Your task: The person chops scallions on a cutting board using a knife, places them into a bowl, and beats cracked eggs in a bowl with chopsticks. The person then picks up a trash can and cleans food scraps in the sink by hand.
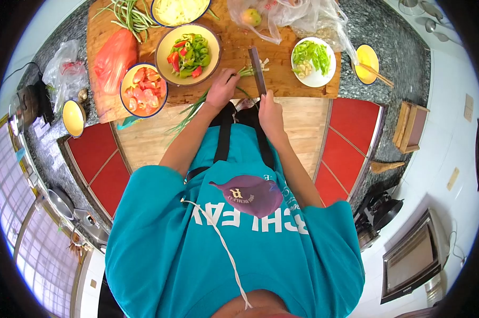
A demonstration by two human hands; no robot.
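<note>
Left hand (223, 89) pinches long green scallions (245, 71) on the brown wooden board (282, 86); right hand (271, 110) clasps the dark, straight-bladed knife (257, 70) beside them. Short, even strokes well clear of the left hand seem best.

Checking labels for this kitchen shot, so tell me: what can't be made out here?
In the head view:
Handle of the knife: covered by the right hand.
Middle stretch of the scallions: hidden beneath the left hand.
Contents of the red plastic bag: veiled by its plastic.
Far rim of the bowl of pale shreds: cut off by the top edge.
</note>
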